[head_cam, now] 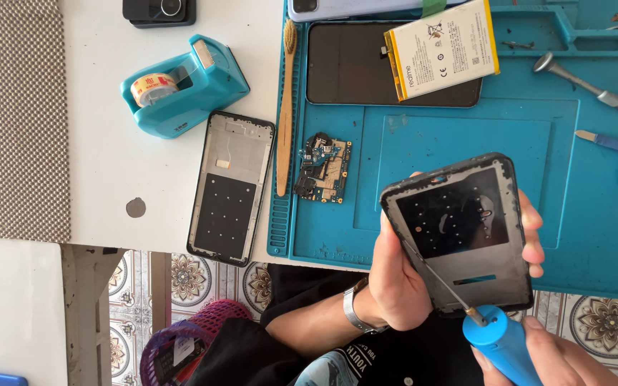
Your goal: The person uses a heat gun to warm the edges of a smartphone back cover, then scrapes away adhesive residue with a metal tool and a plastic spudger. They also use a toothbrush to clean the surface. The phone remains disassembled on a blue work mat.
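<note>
My left hand [395, 275] grips a dark phone frame [459, 229] and holds it tilted above the front edge of the blue work mat [466, 136]. My right hand [559, 354] holds a blue-handled tool [502, 343]. Its thin metal shaft reaches up and left onto the frame's inner face near the left side. On the mat behind lie a small circuit board [323, 168], a dark phone screen [352, 64] and a white and yellow battery [441, 46] resting across the screen.
A second phone frame [229, 187] lies on the white table beside a turquoise tape dispenser [180, 86]. A wooden brush [285, 107] lies along the mat's left edge. A metal tool [588, 86] and a blue-handled pick [616, 145] lie at the right. A grey mesh pad [12, 121] covers the far left.
</note>
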